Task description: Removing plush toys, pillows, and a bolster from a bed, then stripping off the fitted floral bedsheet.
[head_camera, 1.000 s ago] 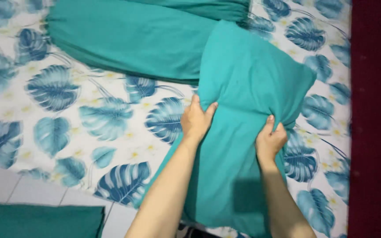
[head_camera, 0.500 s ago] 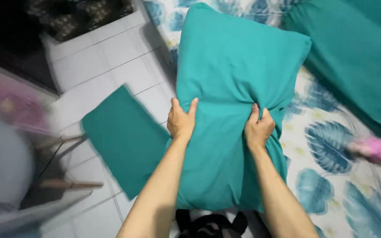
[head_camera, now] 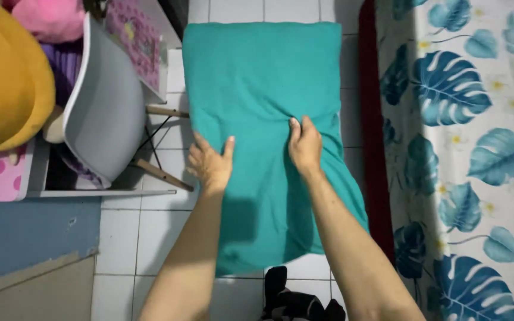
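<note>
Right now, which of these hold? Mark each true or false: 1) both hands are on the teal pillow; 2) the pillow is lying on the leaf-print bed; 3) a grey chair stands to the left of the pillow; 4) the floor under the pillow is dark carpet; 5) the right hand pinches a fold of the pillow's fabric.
1) True: the left hand and right hand both grip the teal pillow.
2) False: it is held over the white tiled floor, beside the leaf-print bed.
3) True: the grey chair is at its left.
4) False: the floor is white tile.
5) True: fabric bunches under its fingers.
</note>
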